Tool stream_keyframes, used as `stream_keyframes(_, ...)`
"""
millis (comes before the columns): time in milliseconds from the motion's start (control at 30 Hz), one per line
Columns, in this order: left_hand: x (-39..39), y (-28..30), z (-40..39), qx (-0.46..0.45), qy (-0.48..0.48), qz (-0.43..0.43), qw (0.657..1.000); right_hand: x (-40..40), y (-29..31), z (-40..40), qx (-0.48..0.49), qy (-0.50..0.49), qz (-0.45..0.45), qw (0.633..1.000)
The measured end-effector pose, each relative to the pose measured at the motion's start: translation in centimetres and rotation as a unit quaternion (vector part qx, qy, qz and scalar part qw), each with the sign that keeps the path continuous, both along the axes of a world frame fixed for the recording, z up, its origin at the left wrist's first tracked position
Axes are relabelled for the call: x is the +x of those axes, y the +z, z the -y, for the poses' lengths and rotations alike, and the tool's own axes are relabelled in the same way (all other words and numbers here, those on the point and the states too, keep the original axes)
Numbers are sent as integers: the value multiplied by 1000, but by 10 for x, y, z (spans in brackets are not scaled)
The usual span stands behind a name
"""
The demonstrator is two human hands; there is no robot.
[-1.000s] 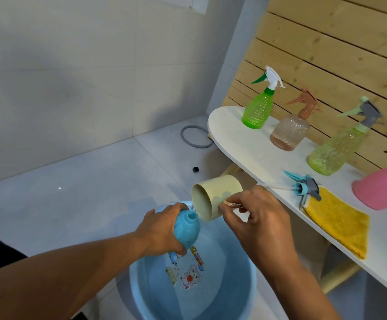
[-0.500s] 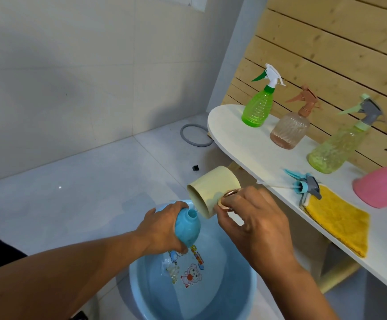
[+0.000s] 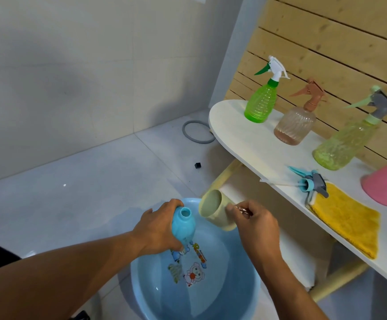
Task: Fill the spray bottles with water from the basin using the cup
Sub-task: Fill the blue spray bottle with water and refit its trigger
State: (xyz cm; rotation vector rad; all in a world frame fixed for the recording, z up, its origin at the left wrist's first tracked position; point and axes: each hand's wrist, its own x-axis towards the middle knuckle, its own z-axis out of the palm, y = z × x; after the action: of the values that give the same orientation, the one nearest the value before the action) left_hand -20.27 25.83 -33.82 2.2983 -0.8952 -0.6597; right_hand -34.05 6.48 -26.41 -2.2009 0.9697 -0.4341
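Round blue plastic basin (image 3: 245,294) looked glossy, smooth. Pale yellow plastic cup (image 3: 215,212) matt. Ribbed translucent green plastic spray bottle (image 3: 260,103) shiny. Yellow cloth (image 3: 347,218) fuzzy. Far slatted pine wall (image 3: 326,42) bare, knotty.

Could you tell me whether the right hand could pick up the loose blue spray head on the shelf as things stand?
Probably not yet: the right hand grips the cup. The spray head lies uncovered near the shelf edge, beside the yellow cloth.
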Motion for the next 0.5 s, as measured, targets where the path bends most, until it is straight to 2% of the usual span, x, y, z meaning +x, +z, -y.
stream_keyframes(200,3,-6,-3,2,16,-8,1000,7,-79,24,43,4,-166,985)
stream_keyframes(333,6,-14,-10,6,40,-27,999,3,-130,30,-12,62,-265,962)
stream_keyframes(500,10,-19,-16,-3,54,-43,998,7,-167,31,-44,105,-326,938)
